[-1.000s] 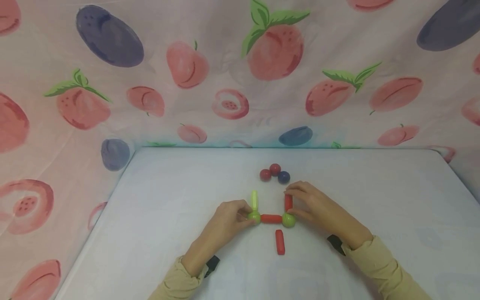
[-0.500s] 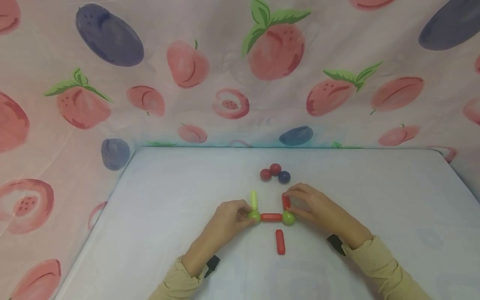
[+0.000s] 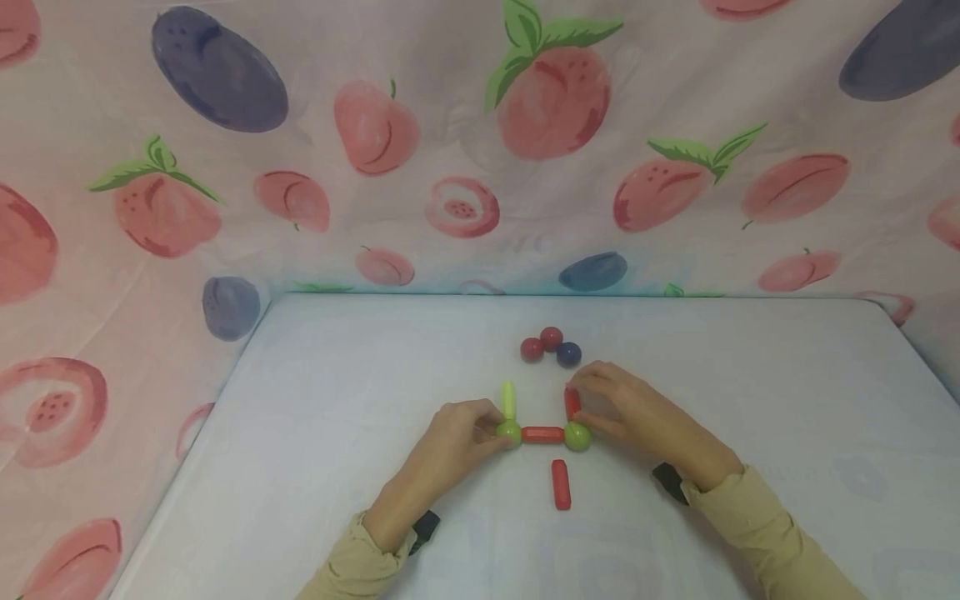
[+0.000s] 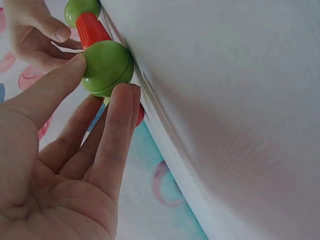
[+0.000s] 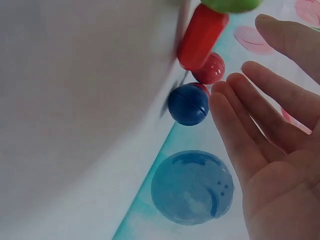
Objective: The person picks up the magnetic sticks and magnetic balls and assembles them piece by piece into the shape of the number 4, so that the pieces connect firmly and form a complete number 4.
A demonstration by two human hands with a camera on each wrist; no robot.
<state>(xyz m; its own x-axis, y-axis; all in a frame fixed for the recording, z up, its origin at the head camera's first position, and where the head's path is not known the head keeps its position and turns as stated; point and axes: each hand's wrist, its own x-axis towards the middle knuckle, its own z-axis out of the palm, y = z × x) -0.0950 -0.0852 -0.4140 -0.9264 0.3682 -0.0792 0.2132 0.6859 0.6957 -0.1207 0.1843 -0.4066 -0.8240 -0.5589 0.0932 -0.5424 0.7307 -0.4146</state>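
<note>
On the tabletop (image 3: 337, 375), the left hand (image 3: 448, 443) has thumb and fingers clamped on the left green ball (image 3: 508, 433), probably steadying the middle red rod (image 3: 542, 435) and right green ball (image 3: 577, 437). The right hand's (image 3: 647, 418) fingers are apart beside the far red rod (image 3: 572, 403), perhaps after alignment; the right wrist view shows a gap there, hidden from the head view.

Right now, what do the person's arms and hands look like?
The left hand and right hand wear no gloves. The left sleeve and right sleeve are beige, long and wrinkled. A small black piece shows beside each sleeve's end.
</note>
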